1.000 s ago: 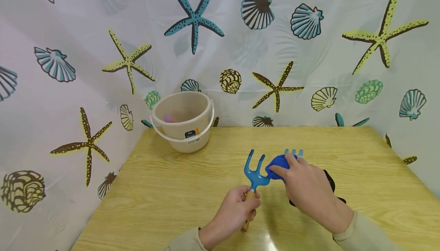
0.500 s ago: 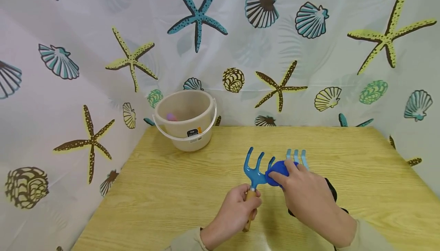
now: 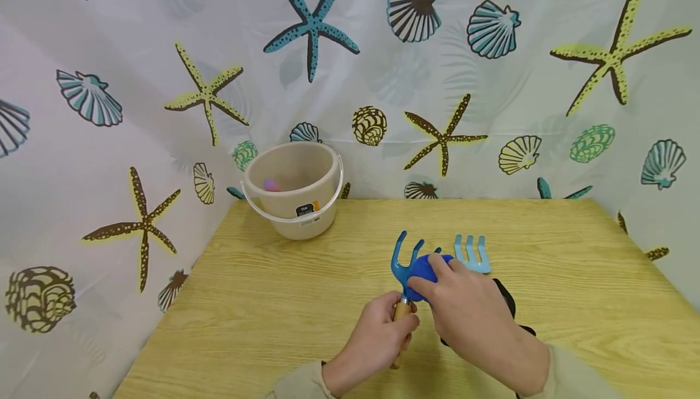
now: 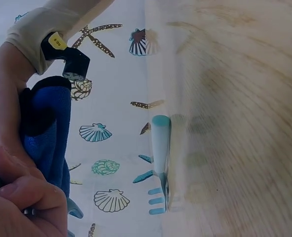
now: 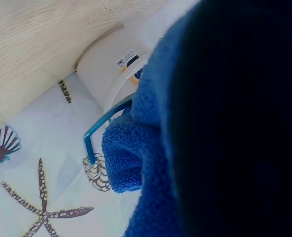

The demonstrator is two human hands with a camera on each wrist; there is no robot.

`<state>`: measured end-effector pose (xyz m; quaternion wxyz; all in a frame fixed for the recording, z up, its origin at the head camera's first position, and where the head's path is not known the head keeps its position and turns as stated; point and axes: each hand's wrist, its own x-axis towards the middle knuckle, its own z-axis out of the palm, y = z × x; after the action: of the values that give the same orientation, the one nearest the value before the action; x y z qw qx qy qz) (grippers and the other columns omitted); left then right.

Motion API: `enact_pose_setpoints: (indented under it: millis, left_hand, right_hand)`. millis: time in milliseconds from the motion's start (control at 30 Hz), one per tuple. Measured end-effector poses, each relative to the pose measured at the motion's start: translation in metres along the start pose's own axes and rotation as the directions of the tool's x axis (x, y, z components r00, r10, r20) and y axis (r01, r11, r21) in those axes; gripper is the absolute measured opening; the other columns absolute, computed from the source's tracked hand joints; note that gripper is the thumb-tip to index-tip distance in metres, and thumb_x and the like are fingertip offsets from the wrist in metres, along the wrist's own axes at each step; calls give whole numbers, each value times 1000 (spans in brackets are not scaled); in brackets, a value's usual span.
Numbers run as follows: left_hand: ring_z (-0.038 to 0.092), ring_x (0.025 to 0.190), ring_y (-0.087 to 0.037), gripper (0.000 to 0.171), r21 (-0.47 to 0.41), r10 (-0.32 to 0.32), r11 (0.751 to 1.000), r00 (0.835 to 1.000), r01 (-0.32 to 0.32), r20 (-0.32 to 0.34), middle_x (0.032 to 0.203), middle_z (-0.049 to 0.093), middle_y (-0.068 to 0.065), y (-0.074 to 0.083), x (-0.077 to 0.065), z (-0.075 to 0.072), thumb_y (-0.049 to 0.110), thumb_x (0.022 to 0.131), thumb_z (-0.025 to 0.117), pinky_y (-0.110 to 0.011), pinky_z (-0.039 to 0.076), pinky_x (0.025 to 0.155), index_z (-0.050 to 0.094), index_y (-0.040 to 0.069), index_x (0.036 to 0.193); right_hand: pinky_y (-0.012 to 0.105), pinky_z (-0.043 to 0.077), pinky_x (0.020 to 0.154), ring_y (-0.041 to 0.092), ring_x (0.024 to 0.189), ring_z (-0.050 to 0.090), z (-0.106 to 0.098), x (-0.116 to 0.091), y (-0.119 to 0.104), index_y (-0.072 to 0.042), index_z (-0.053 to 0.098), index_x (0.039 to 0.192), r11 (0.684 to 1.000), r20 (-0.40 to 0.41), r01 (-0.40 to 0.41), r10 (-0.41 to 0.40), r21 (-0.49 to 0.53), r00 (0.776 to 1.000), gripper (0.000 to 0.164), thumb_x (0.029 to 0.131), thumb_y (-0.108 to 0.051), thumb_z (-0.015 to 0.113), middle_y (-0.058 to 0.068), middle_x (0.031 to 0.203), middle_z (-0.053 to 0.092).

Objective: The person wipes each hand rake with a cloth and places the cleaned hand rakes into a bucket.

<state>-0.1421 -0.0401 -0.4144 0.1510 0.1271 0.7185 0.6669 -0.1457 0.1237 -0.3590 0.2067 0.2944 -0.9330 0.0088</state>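
Observation:
In the head view my left hand (image 3: 377, 335) grips the wooden handle of a blue three-tined hand fork (image 3: 398, 268), tines pointing away from me. My right hand (image 3: 476, 320) pinches a blue cloth (image 3: 429, 265) over the fork's metal head, covering its right side. Soft folds of the cloth (image 4: 47, 138) hang below the right hand in the left wrist view. From the right wrist, the fuzzy cloth (image 5: 123, 153) fills much of the picture, a bent tine of the fork (image 5: 102, 121) sticking out beside it. On the table behind the right hand lies a light blue fork (image 3: 481, 262).
A beige bucket (image 3: 290, 211) with a white handle stands at the back left, a pink and purple thing (image 3: 271, 185) inside. Patterned curtains enclose the wooden table (image 3: 246, 302) at the back and sides. A black device (image 4: 69, 57) is strapped to the right wrist.
My right hand has moved left and slightly down with the cloth, from the fork's right edge onto its head. More of the light blue fork shows. The left hand keeps its grip.

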Motion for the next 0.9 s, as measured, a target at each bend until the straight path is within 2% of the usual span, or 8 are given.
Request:
enact_pose_setpoints:
  millis: [233, 367, 500, 633, 767, 900]
  left_hand:
    - [36, 38, -8, 8, -22, 2, 1000, 1000, -2, 21, 54, 49, 3, 0, 2, 0, 13, 92, 52, -18, 30, 30, 58, 8, 92]
    - [39, 40, -8, 8, 0, -1, 1000, 1000, 1, 12, 55, 50, 2, 1, 2, 0, 14, 91, 54, -18, 32, 31, 58, 7, 92]
    - [42, 44, -9, 9, 23, -13, 1000, 1000, 13, 3, 57, 51, 1, 2, 1, -1, 15, 89, 56, -20, 34, 34, 57, 7, 92]
    - [43, 46, -10, 7, 4, -26, 1000, 1000, 26, 2, 58, 51, 0, 0, 1, -1, 12, 90, 56, -21, 34, 36, 57, 6, 92]
    - [40, 42, -9, 5, -4, -15, 1000, 1000, 15, 21, 56, 48, 1, -3, 1, 1, 9, 90, 54, -20, 33, 35, 57, 5, 90]
    - [37, 36, -7, 5, 62, 28, 998, 999, -30, 34, 52, 45, 4, -4, 0, 2, 6, 88, 52, -18, 33, 31, 56, 8, 87]
  right_hand:
    - [46, 57, 48, 28, 75, 58, 1, 2, -4, -24, 72, 99, 999, -31, 25, -24, 38, 999, 32, 71, -11, 74, 14, 102, 61]
    - [48, 56, 46, 33, 78, 60, 5, -1, 1, -22, 71, 99, 1000, -65, 22, -22, 11, 998, 30, 71, -10, 73, 17, 104, 62]
    - [45, 56, 44, 33, 78, 60, 12, -3, 10, -19, 71, 99, 1000, -92, 0, -2, -24, 996, 31, 70, -9, 72, 17, 103, 62]
    - [44, 56, 44, 32, 78, 60, 16, -5, 12, -21, 72, 101, 999, -48, -31, 30, -11, 998, 31, 71, -11, 73, 17, 104, 63]
    - [48, 57, 49, 34, 84, 61, 15, -5, 4, -24, 71, 105, 998, 12, -47, 47, 43, 999, 33, 73, -15, 75, 18, 110, 62]
    - [46, 57, 48, 33, 78, 61, 13, 2, -4, -22, 69, 108, 997, -7, -43, 43, 57, 999, 37, 73, -12, 74, 20, 109, 59]
